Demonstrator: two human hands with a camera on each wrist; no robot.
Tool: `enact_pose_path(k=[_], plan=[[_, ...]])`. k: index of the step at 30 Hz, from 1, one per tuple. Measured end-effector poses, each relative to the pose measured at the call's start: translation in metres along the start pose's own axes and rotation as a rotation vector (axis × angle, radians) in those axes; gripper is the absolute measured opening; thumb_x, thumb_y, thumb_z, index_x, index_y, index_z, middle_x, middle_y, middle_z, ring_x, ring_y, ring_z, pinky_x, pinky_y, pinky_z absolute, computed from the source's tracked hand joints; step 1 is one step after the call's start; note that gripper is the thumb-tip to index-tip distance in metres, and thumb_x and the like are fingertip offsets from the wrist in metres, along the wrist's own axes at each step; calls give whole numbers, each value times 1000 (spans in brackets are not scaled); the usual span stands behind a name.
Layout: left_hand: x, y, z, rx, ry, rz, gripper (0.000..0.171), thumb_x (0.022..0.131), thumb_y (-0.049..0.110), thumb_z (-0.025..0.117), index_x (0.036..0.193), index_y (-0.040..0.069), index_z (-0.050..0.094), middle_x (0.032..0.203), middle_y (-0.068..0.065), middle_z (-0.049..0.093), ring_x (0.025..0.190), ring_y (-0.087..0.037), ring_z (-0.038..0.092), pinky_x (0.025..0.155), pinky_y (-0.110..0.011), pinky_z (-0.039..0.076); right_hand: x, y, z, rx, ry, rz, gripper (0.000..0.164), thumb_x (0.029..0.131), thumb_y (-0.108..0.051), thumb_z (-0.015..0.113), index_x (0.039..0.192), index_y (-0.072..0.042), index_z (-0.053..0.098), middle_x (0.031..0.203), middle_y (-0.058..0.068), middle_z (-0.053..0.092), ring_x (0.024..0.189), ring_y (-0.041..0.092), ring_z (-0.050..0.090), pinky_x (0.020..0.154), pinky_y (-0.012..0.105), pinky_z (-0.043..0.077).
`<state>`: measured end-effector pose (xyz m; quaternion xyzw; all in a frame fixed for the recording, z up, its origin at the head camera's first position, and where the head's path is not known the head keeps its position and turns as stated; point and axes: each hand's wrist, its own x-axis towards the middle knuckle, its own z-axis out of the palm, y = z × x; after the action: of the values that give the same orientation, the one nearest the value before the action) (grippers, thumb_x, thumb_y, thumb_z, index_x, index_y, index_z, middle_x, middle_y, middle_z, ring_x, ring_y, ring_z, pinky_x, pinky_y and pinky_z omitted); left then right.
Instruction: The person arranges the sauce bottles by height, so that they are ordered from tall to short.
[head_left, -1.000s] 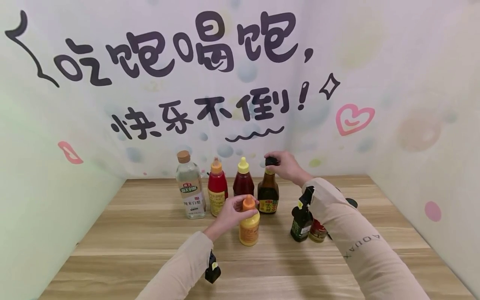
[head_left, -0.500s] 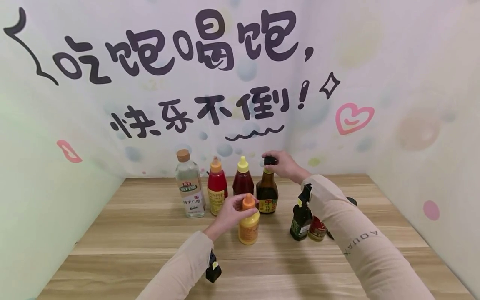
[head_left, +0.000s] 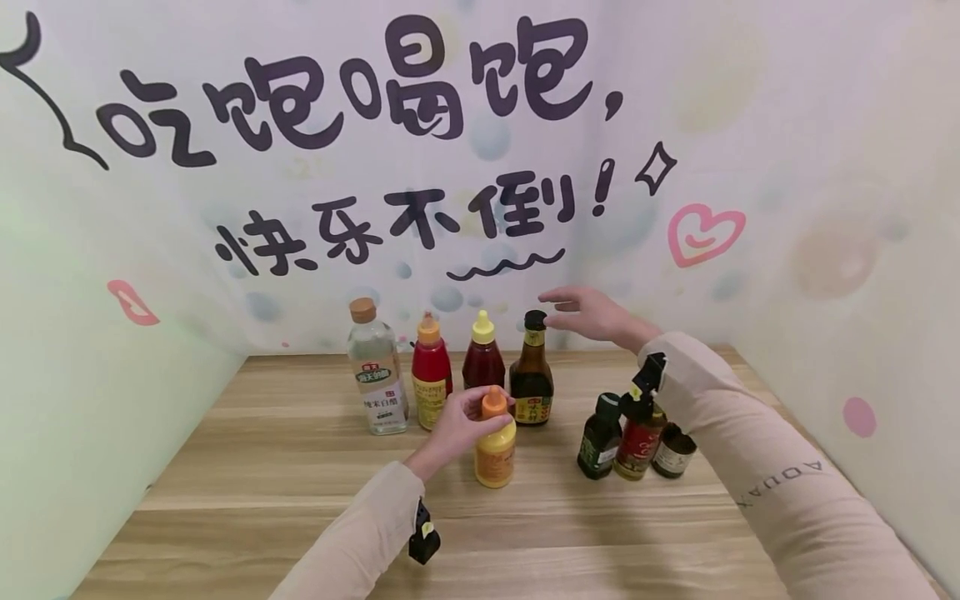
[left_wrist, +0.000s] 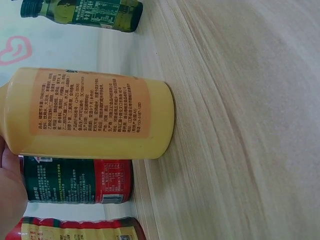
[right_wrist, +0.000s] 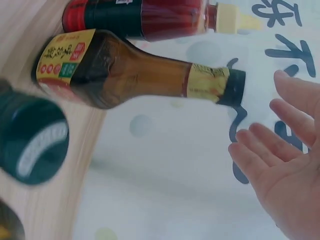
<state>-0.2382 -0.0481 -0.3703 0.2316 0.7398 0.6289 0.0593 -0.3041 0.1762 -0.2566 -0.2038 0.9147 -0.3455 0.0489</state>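
Note:
My left hand (head_left: 457,427) grips the yellow squeeze bottle (head_left: 495,457) by its neck near the orange cap; the bottle stands upright on the table. In the left wrist view the label of the yellow bottle (left_wrist: 95,112) fills the middle. My right hand (head_left: 596,317) hovers with spread fingers beside the black cap of a brown sauce bottle (head_left: 531,379), apart from it. The right wrist view shows the sauce bottle (right_wrist: 145,75) standing free of the hand (right_wrist: 285,155). Left of it, a dark red squeeze bottle (head_left: 483,358) with a yellow tip is partly hidden behind my left hand.
In the back row stand a clear vinegar bottle (head_left: 377,375) and a red squeeze bottle (head_left: 432,371). At the right, a dark green bottle (head_left: 599,437), a red-labelled bottle (head_left: 639,446) and a small dark jar (head_left: 673,452) stand close together below my right forearm.
My right hand has let go of the brown sauce bottle's cap and moved right, its fingers opening. The left hand keeps its grip on the yellow bottle.

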Motion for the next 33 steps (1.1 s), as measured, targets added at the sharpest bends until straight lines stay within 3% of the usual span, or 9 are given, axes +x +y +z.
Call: enact_pose_path(k=[13, 25, 33], plan=[[0, -1, 0, 18, 17, 26, 29, 81, 1, 61, 108, -7, 56, 107, -18, 60, 101, -26, 55, 88, -35, 44, -38, 25, -22, 38, -17, -75, 42, 88, -18, 55, 125, 1, 46, 125, 18, 48, 109, 30, 50, 90, 45, 40], [0, -1, 1, 12, 25, -6, 28, 81, 3, 62, 108, -1, 58, 107, -13, 61, 102, -24, 55, 88, -33, 43, -88, 61, -26, 71, -22, -12, 45, 89, -28, 54, 125, -2, 46, 124, 16, 49, 111, 30, 49, 91, 47, 38], [0, -2, 1, 25, 12, 2, 32, 82, 5, 62, 111, -5, 55, 108, -14, 60, 103, -25, 54, 89, -34, 43, -114, 76, -23, 70, -19, -1, 48, 87, -31, 55, 126, -3, 47, 122, 14, 51, 111, 29, 49, 88, 43, 42]])
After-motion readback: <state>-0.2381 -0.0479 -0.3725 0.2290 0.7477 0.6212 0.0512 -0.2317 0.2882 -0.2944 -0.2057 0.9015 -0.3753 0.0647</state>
